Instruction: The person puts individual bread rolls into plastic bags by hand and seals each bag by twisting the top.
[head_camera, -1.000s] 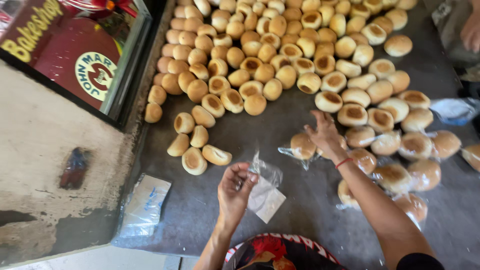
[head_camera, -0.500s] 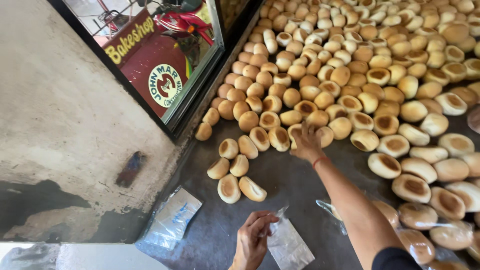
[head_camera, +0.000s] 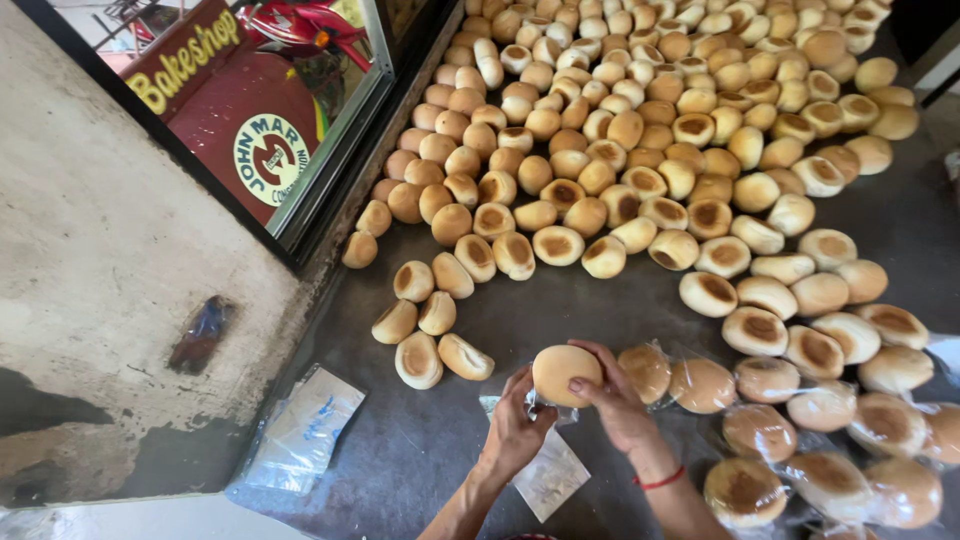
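Observation:
A round golden bread bun (head_camera: 564, 372) sits between my two hands just above the dark table (head_camera: 420, 450). My right hand (head_camera: 615, 400) grips the bun from the right and below; a red band circles that wrist. My left hand (head_camera: 517, 428) holds a small clear plastic bag (head_camera: 548, 477) whose mouth lies right under the bun. Several buns wrapped in clear bags (head_camera: 700, 385) lie in a row to the right of my hands.
A large heap of loose buns (head_camera: 640, 150) covers the far and right parts of the table. A few stray buns (head_camera: 420, 355) lie to the left of my hands. A stack of clear bags (head_camera: 300, 430) rests at the table's left edge, beside a glass window (head_camera: 250, 120).
My right hand reached out to the heap, took a bun and drew it back to my left hand, which has lifted the plastic bag up to it. The camera tilted toward the hands.

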